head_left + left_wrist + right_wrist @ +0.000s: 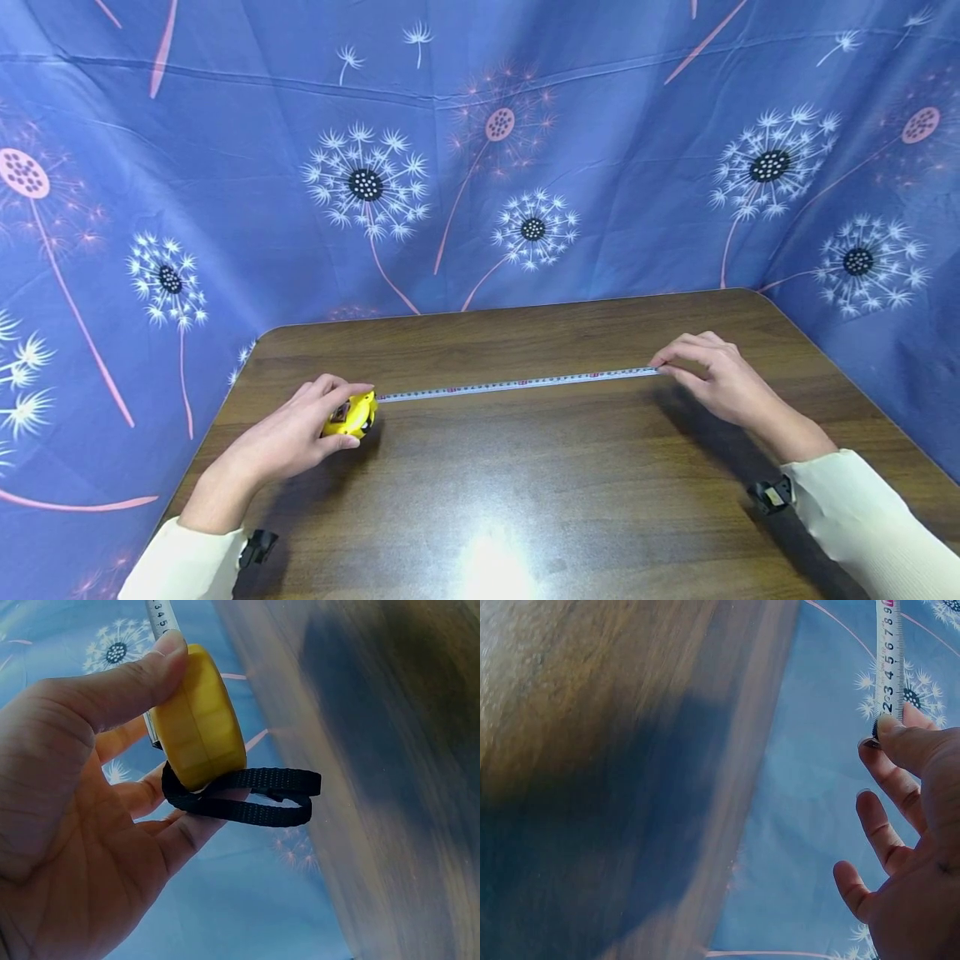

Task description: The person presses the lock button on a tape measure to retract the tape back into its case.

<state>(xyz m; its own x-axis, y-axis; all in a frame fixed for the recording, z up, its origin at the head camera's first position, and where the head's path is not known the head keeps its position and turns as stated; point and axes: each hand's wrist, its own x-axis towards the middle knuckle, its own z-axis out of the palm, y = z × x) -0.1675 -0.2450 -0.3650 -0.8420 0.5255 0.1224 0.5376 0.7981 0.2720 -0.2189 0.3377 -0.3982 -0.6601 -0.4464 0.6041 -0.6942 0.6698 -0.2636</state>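
My left hand point(296, 429) grips a yellow tape measure point(352, 415) over the left part of the table. In the left wrist view the thumb presses on the yellow case point(201, 720), and a black strap point(277, 780) loops from its lower end. A white measuring blade point(517, 384) runs out of the case to the right, stretched nearly straight. At its far end my right hand point(720, 379) pinches the tip between thumb and forefinger. The right wrist view shows low numbers on the blade point(889, 660) near the thumb, with the other fingers spread loosely.
Beneath both hands is a brown wood-grain table point(585, 475) with rounded far corners. A blue cloth point(450, 167) with dandelion prints hangs behind it and along both sides. Bright light reflects off the table's near middle.
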